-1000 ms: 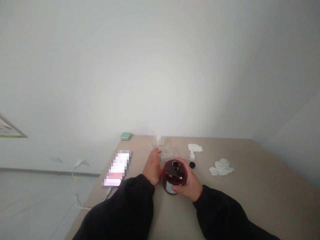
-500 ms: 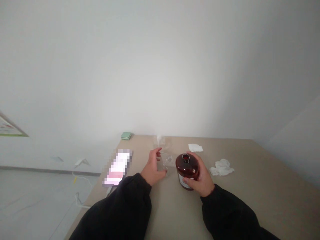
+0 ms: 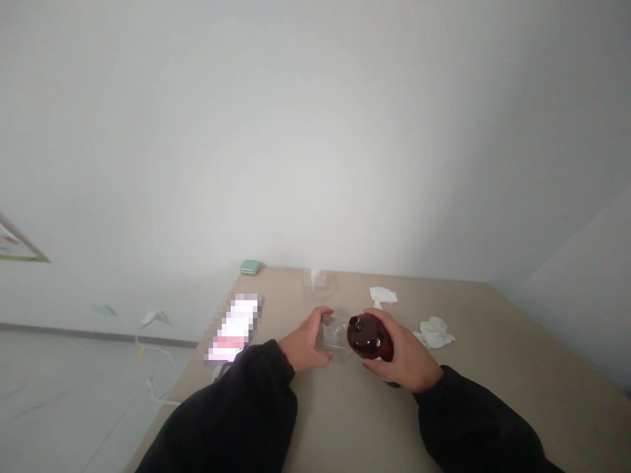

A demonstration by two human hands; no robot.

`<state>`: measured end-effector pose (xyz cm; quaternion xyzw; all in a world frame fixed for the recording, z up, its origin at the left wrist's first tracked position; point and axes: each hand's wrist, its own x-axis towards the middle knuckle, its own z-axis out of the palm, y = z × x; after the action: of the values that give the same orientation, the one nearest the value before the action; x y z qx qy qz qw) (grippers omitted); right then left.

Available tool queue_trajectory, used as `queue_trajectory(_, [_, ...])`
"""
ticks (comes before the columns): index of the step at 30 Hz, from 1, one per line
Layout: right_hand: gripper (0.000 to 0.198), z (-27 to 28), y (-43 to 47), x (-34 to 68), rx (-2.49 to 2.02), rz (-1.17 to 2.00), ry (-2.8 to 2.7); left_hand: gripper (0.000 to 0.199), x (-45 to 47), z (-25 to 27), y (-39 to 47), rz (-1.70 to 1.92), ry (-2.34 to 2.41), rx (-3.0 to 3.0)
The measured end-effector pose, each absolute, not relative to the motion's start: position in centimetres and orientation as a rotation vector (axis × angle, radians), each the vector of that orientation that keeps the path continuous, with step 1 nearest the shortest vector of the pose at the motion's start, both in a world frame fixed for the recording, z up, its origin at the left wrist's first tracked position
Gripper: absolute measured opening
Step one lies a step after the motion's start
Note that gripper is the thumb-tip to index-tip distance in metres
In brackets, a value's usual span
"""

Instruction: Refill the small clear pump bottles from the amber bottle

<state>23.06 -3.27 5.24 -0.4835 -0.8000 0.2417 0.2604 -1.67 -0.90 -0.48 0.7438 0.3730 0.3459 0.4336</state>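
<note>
I have the right hand (image 3: 407, 358) grasping a dark red-brown bottle (image 3: 371, 338), thumb on its near side and fingers round its far side. The bottle is tilted left, its uncapped neck pointing up and leftward. On my other side, the left hand (image 3: 305, 343) has its grip round the left side of a clear container (image 3: 334, 333), which sits just beside the bottle, to its left, over the middle of the worktop (image 3: 340, 427). I can't tell from here whether the bottle's neck reaches over the container, and the bottle's base is hidden from me. At far left I see a green case (image 3: 250, 267), with a blurred-out phone (image 3: 234, 328) nearer. A clear box (image 3: 315, 282) with something white in it stands by the far edge; right of it lie a flat white tissue (image 3: 383, 295) and, nearer, a crumpled tissue (image 3: 436, 333).
</note>
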Motion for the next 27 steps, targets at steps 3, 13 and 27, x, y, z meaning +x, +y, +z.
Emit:
queue_trajectory(3, [0.082, 6.3, -3.6, 23.5, -1.375, 0.602, -2.279, 0.093, -1.3, -0.4, -1.1, 0.86, 0.973, 1.849])
queue_trajectory(13, [0.074, 9.6, -3.8, 22.8, -1.429, 0.353, -2.596, 0.075, -0.7, 1.0, -1.9, 0.879, 0.98, 1.963])
queue_trajectory(27, [0.071, 10.9, -3.8, 22.6, -1.463, 0.135, -2.799, 0.069, -0.8, 1.4, -2.1, 0.888, 1.0, 1.975])
